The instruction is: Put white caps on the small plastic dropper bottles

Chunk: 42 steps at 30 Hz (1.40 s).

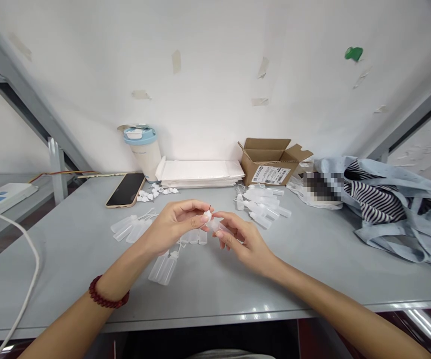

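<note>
Between thumb and fingers of my left hand (176, 224) is a small white cap (208, 216) with a thin dark needle-like tip pointing up. My right hand (247, 242) grips a small translucent squeeze bottle (218, 227), tilted, its upper end close beside the cap. Whether cap and bottle touch I cannot tell. Under and around my hands lie more small bottles: a group on the left (129, 228), some behind my fingers (195, 237) and a front group (164, 268). Loose white caps (151, 193) form a small pile behind my left hand.
More squeeze bottles (265, 204) lie at the right, before an open cardboard box (267, 162). A phone (126, 190), a blue-lidded cup (142, 152) and a stack of white envelopes (202, 173) stand at the back. A light blue bag (394, 199) occupies the right side; a white cable (32, 249) crosses the left.
</note>
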Available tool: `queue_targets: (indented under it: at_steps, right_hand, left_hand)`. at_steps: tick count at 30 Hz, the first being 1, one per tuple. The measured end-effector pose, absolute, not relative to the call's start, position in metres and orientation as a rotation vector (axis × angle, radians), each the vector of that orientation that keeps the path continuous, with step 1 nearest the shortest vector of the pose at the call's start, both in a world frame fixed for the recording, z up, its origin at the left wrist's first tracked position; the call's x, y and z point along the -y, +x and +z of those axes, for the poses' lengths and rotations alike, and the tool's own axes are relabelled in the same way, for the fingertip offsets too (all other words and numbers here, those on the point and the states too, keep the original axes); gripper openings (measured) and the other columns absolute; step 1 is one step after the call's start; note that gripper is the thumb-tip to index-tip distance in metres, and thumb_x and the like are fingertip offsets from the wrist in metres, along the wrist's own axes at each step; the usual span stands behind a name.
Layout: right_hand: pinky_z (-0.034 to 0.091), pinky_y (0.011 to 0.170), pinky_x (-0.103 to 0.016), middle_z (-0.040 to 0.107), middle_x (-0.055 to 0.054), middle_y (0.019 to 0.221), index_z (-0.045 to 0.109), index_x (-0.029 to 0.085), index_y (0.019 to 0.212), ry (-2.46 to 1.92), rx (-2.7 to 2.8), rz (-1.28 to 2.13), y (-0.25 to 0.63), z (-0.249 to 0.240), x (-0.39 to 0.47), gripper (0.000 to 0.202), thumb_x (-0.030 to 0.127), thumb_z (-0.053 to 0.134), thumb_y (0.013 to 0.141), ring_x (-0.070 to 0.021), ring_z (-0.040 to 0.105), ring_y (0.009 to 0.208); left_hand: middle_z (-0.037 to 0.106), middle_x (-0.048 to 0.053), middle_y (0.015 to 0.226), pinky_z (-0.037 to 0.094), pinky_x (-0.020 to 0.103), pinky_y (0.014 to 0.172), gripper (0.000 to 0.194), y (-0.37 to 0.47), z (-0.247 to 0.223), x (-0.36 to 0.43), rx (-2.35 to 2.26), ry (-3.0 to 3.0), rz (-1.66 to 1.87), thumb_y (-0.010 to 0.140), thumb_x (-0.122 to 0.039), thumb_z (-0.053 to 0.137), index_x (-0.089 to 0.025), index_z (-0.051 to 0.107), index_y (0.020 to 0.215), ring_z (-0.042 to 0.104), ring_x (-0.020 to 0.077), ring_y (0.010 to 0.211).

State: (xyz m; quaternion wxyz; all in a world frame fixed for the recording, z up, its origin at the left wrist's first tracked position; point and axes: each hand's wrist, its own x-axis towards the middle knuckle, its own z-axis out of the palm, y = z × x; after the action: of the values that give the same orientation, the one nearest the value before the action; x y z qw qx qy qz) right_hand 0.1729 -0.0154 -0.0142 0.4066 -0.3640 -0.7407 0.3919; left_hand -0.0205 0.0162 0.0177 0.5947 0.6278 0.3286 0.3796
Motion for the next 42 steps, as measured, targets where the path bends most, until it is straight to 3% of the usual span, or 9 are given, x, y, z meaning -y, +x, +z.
queue_targets:
  at_steps: [10, 25, 30, 36, 42]
  right_hand:
    - [0.048, 0.059, -0.025, 0.060, -0.001, 0.080, 0.054, 0.024, 0.116, -0.917, 1.779, 0.952, 0.172, -0.016, 0.016, 0.027, 0.029, 0.047, 0.091, -0.0100, 0.057, 0.062]
    - [0.048, 0.062, -0.029, 0.061, -0.005, 0.089, 0.050, 0.021, 0.108, -1.003, 1.647, 0.988, 0.171, -0.021, 0.012, 0.022, 0.034, 0.046, 0.090, -0.0131, 0.060, 0.071]
    - [0.047, 0.066, -0.031, 0.059, -0.002, 0.080, 0.048, 0.021, 0.104, -0.869, 1.556, 1.201, 0.173, -0.016, 0.009, 0.022, 0.037, 0.047, 0.090, -0.0129, 0.057, 0.071]
    - [0.042, 0.066, -0.030, 0.061, -0.005, 0.088, 0.050, 0.020, 0.102, -0.667, 1.462, 1.505, 0.176, -0.011, 0.005, 0.025, 0.039, 0.053, 0.087, -0.0111, 0.050, 0.067]
    - [0.039, 0.063, -0.028, 0.062, -0.005, 0.087, 0.052, 0.020, 0.102, -0.667, 1.385, 1.591, 0.176, -0.012, 0.005, 0.030, 0.043, 0.057, 0.083, -0.0114, 0.048, 0.066]
  left_hand:
    - [0.065, 0.004, 0.099, 0.051, 0.032, 0.076, 0.019, -0.023, 0.017, -0.017, -0.810, 1.435, 0.918, 0.077, -0.031, 0.067, -0.020, 0.068, 0.092, 0.060, 0.0142, 0.074]
    - [0.066, 0.005, 0.088, 0.048, 0.031, 0.077, 0.015, -0.020, 0.020, -0.013, -0.766, 1.466, 0.885, 0.077, -0.029, 0.067, -0.018, 0.068, 0.087, 0.059, 0.0168, 0.080]
    - [0.066, 0.004, 0.085, 0.048, 0.031, 0.077, 0.014, -0.019, 0.019, -0.013, -0.728, 1.464, 0.831, 0.078, -0.028, 0.066, -0.018, 0.068, 0.089, 0.060, 0.0167, 0.080]
    - [0.064, 0.003, 0.093, 0.046, 0.029, 0.081, 0.011, -0.020, 0.018, -0.016, -0.754, 1.328, 0.969, 0.077, -0.024, 0.068, -0.019, 0.068, 0.086, 0.059, 0.0148, 0.084]
    - [0.064, 0.004, 0.094, 0.045, 0.031, 0.082, 0.014, -0.017, 0.019, -0.015, -0.787, 1.273, 1.040, 0.074, -0.026, 0.070, -0.018, 0.068, 0.086, 0.060, 0.0162, 0.085]
